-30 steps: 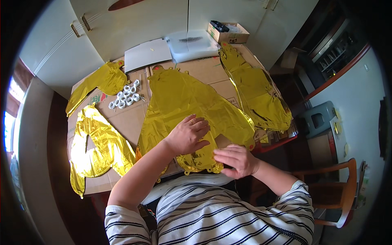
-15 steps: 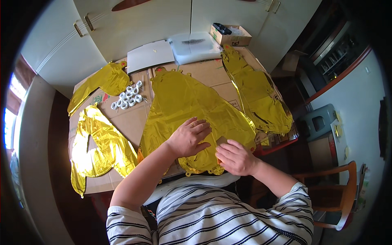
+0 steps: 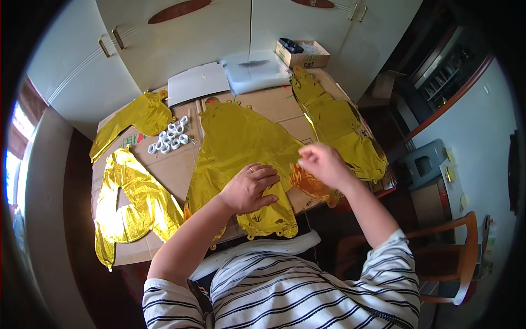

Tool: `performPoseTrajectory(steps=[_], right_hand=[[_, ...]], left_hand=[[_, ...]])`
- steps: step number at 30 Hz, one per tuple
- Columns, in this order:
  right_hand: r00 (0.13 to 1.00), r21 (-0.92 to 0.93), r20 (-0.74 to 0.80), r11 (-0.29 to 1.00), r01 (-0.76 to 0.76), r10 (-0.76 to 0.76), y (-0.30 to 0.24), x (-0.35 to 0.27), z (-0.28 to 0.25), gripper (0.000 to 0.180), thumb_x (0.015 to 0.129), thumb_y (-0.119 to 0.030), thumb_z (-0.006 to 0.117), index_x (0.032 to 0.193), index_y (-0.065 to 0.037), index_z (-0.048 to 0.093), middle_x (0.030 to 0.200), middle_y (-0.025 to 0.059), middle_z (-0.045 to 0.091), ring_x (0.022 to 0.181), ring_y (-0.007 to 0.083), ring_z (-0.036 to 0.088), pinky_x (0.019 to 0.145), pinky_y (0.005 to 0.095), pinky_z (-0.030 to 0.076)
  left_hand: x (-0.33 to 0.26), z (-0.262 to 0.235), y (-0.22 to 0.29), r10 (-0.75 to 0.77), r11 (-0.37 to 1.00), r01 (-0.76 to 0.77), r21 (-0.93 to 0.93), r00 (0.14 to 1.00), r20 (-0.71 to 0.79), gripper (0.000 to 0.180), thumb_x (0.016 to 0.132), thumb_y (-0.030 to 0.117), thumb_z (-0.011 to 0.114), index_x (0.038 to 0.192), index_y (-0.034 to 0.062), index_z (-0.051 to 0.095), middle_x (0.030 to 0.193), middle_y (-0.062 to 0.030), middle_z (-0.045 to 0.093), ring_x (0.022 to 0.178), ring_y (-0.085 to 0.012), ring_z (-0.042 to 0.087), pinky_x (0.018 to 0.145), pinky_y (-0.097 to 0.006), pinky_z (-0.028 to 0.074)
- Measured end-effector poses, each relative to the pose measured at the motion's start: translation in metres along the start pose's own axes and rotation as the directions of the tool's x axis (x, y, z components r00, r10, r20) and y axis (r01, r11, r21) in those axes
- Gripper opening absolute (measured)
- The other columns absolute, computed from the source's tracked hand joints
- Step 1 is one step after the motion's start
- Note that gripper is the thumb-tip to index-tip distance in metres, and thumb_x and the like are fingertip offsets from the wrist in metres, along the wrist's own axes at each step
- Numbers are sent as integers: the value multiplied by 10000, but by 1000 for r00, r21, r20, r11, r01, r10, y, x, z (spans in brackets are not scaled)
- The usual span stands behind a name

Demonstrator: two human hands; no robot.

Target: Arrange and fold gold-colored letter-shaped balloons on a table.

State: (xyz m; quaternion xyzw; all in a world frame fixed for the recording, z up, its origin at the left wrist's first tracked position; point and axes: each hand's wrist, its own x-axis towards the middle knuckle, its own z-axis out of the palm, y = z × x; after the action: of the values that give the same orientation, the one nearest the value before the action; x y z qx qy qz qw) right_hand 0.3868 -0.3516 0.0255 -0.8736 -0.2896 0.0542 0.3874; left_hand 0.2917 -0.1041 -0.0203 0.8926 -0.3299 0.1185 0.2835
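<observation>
A large, flat gold foil balloon [image 3: 235, 131] lies in the middle of the cardboard-covered table, its near end by my waist. My left hand [image 3: 249, 189] rests on it palm down, fingers stretched out. To the right, my right hand [image 3: 327, 167] is raised at the balloon's right edge with curled fingers that seem to pinch the foil; the fingertips partly hide the grip. Beneath that hand a crinkled orange, see-through part [image 3: 309, 181] of the balloon shows, turned over.
More gold foil balloons lie at the far left [image 3: 134, 112], near left [image 3: 137, 197] and right [image 3: 339, 126]. Several small white rolls [image 3: 170, 137] are grouped beside the large balloon. A white sheet [image 3: 198, 83], a clear plastic pack [image 3: 255, 77] and a box [image 3: 304, 55] stand at the back.
My right hand has moved up and away from my body, and the balloon's lower right part has turned over, showing orange. My left hand stays on the foil.
</observation>
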Motion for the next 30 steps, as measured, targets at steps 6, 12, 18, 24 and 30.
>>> performPoseTrajectory(steps=[6,12,18,24,30], right_hand=[[981,-304,-55,933,-192,184,17,94,17,461,773,-395,793,1013,-29,651,1053,148,684,984,306,656,844,395,521],[928,-391,168,886,-248,334,20,136,28,490,696,-417,839,931,-18,679,991,183,707,964,313,673,842,394,525],[951,-235,161,946,-222,263,25,143,32,371,731,-310,822,877,0,681,916,180,712,871,310,690,790,373,532],[978,186,155,968,-169,141,11,131,41,289,812,-261,769,827,6,660,774,102,682,693,167,621,670,333,503],[976,379,200,912,-157,85,17,133,67,274,849,-242,749,809,12,654,730,32,639,654,97,538,613,289,463]], left_hand=[[-1,4,-4,44,999,-44,-6,998,-46,472,814,316,751,1170,20,658,1216,-158,631,1157,-334,585,1031,-439,439],[0,2,-4,35,999,-37,-29,997,-64,449,814,288,757,1153,12,657,1216,-165,638,1155,-335,589,1022,-436,448],[-2,4,-8,34,995,-41,-87,996,-81,372,800,236,772,1086,16,680,1205,-166,645,1143,-338,599,1014,-438,456],[-2,3,-7,40,993,-54,-103,990,-135,320,801,226,761,1045,32,688,1193,-157,647,1123,-327,607,1024,-461,447],[-5,-24,-2,-84,995,94,16,942,-324,229,789,193,730,972,61,693,1173,-124,643,1079,-300,619,1031,-477,438]])
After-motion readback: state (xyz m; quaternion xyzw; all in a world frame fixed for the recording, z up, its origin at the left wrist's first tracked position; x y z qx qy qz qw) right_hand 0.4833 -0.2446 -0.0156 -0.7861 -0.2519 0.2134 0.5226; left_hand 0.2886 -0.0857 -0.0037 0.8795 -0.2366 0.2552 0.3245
